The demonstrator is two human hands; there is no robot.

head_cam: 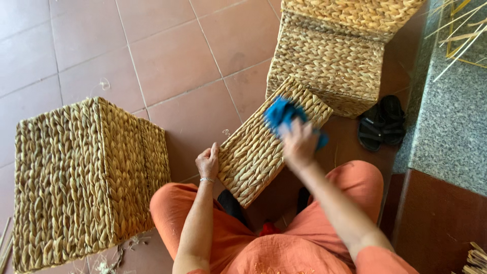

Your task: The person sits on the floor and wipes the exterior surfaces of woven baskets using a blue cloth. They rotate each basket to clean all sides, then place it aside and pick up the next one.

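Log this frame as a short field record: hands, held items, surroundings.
left hand: grips the edge of the woven basket, steadying it
right hand: pressed on the basket's upper face, holding a blue cloth; blurred
basket pose: tilted, between the knees
left of person: large woven basket on the tiled floor
ahead: stacked woven baskets
right: black sandals beside a granite ledge

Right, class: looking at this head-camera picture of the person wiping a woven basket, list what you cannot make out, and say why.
- Right hand: motion-blurred; its grip on the blue cloth is unclear.
- Woven basket on the lap: its inside faces away.
- Stacked baskets: cut off by the top edge.
- Large basket: its base leaves the bottom edge.
- Left hand: fingertips hidden behind the basket's edge.
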